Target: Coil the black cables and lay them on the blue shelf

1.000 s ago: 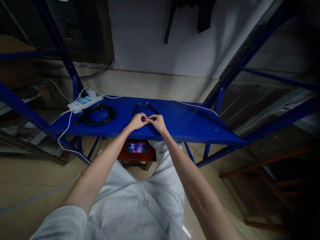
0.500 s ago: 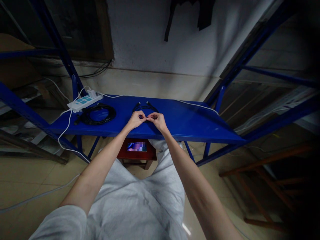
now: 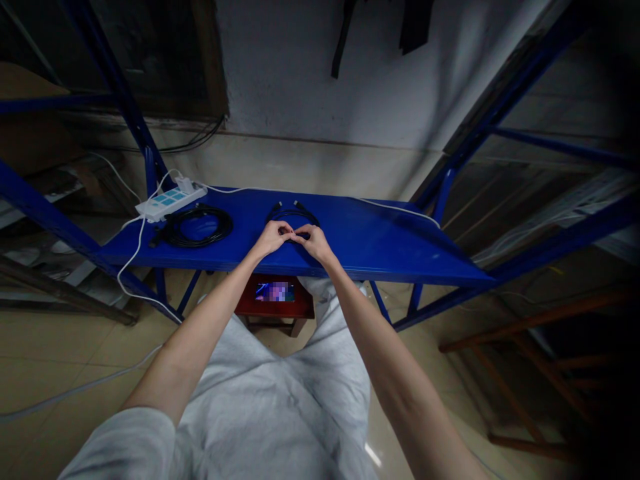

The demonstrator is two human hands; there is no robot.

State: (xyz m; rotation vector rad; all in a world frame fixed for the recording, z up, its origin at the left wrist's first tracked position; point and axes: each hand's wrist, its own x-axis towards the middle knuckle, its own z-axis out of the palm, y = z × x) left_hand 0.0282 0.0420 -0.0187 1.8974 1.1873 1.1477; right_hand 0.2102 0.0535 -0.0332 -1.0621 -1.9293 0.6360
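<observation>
A black cable (image 3: pixel 311 217) lies coiled on the blue shelf (image 3: pixel 390 243), with two plug ends pointing toward the wall. At its near side, my left hand (image 3: pixel 273 238) and my right hand (image 3: pixel 314 243) meet, fingertips touching or almost touching. Both hands are closed in a pinch over the coil. Whatever is between the fingers is too small and too covered to make out. Part of the coil is hidden behind the hands. To the left, a second coiled black cable (image 3: pixel 227 230) rests on the shelf, apart from both hands.
A white power strip (image 3: pixel 155 212) with blue sockets sits at the shelf's left end, a white cord (image 3: pixel 390 205) running along the back edge. Blue uprights (image 3: pixel 135 120) stand at both ends. Below is a reddish stool (image 3: pixel 245 305) bearing a lit phone (image 3: pixel 275 292).
My fingers have shifted slightly at the near side of the coil, still pinched together. The view has moved a little; the cables lie as before.
</observation>
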